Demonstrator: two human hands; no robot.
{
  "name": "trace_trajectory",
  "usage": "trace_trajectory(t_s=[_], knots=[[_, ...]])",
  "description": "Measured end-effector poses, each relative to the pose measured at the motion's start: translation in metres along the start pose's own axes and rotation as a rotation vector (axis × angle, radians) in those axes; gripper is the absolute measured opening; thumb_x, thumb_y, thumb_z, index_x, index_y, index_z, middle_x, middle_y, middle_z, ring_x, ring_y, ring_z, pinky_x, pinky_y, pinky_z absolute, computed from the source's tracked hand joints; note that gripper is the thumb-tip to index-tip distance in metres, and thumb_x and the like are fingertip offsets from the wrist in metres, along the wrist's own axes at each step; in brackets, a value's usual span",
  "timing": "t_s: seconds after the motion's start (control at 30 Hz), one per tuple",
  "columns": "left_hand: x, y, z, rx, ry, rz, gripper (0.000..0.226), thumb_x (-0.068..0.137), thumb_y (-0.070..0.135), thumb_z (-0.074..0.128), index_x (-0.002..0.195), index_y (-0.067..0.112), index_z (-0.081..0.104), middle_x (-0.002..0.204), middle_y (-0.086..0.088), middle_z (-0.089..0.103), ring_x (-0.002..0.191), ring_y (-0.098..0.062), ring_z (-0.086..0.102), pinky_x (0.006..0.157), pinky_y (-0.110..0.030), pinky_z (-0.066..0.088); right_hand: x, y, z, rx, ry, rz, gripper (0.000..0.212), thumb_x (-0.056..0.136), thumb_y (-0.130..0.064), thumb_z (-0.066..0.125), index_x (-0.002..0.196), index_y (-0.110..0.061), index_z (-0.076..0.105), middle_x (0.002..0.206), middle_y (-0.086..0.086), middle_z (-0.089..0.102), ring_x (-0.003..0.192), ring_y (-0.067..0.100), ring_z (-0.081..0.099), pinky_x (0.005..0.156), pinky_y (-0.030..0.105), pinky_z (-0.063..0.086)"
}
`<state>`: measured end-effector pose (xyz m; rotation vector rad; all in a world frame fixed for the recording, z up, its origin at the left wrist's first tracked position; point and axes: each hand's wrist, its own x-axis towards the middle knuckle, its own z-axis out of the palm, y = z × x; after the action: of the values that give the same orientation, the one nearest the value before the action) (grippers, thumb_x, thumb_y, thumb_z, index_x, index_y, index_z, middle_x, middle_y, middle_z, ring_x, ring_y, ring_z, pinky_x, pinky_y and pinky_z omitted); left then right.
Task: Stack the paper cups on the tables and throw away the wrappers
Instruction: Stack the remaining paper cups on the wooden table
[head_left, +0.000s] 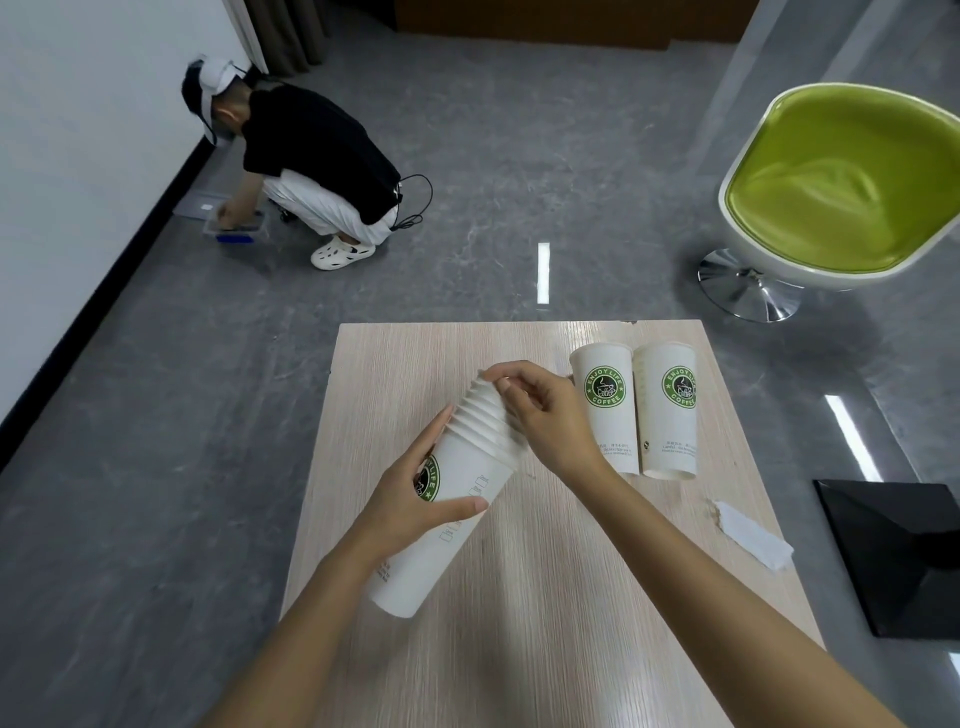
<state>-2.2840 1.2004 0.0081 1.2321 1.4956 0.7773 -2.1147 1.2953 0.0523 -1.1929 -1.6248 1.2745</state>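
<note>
Grey stone-pattern floor (156, 467) surrounds a pale wood-grain table (545, 597). A green-seated swivel chair (841, 192) stands beyond the table's far right corner. A crouching person (311, 166) is near the left wall, well apart from the table. A black angular object (893, 556) lies just off the table's right edge. Over the table's middle, a stack of paper cups (457, 499) is held tilted, base toward the wearer, rims up and away. The left hand (415, 499) grips the outer cup, thumb laid across its near wall and fingers wrapped along the far side. The right hand (550, 410) arches over the rims, its fingers curled and pinching the topmost rim. Two loose paper cups (608, 410) (670, 410) sit side by side at the far right, logos showing; standing or lying cannot be told. A white wrapper (753, 535) lies by the right edge.
</note>
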Motion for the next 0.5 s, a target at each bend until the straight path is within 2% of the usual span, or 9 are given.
trace_trajectory(t_s=[0.2,0.33,0.4,0.5], knots=[[-0.001,0.0,0.003,-0.002,0.001,0.01,0.104,0.068,0.033,0.088,0.146,0.054,0.022,0.137,0.027,0.047,0.109,0.011,0.056,0.085,-0.022,0.052,-0.005,0.001,0.001,0.006,0.035,0.0,0.026,0.094,-0.012,0.051,0.09,-0.03,0.07,0.095,-0.001,0.072,0.085,0.04,0.061,0.078,0.054,0.05],[-0.001,-0.001,0.006,-0.008,-0.011,-0.004,0.104,0.068,0.034,0.088,0.146,0.055,0.022,0.136,0.028,0.047,0.107,0.012,0.055,0.085,-0.021,0.052,-0.006,0.005,-0.003,-0.007,-0.001,-0.006,0.022,0.094,-0.014,0.051,0.09,-0.029,0.068,0.094,0.01,0.07,0.089,0.043,0.06,0.082,0.057,0.049],[0.0,0.0,0.008,-0.008,-0.011,-0.005,0.104,0.069,0.032,0.087,0.147,0.054,0.022,0.135,0.03,0.045,0.107,0.014,0.054,0.082,-0.019,0.052,-0.005,0.004,-0.006,0.0,-0.017,-0.006,0.019,0.095,-0.014,0.051,0.094,-0.023,0.068,0.095,0.011,0.069,0.091,0.04,0.06,0.084,0.054,0.049],[0.003,0.001,0.009,-0.011,-0.012,-0.007,0.104,0.069,0.032,0.087,0.146,0.056,0.022,0.135,0.03,0.046,0.109,0.011,0.055,0.085,-0.022,0.053,-0.001,0.002,-0.011,0.014,-0.013,-0.01,0.018,0.095,-0.013,0.051,0.097,-0.017,0.069,0.096,0.002,0.07,0.092,0.028,0.063,0.085,0.048,0.05]])
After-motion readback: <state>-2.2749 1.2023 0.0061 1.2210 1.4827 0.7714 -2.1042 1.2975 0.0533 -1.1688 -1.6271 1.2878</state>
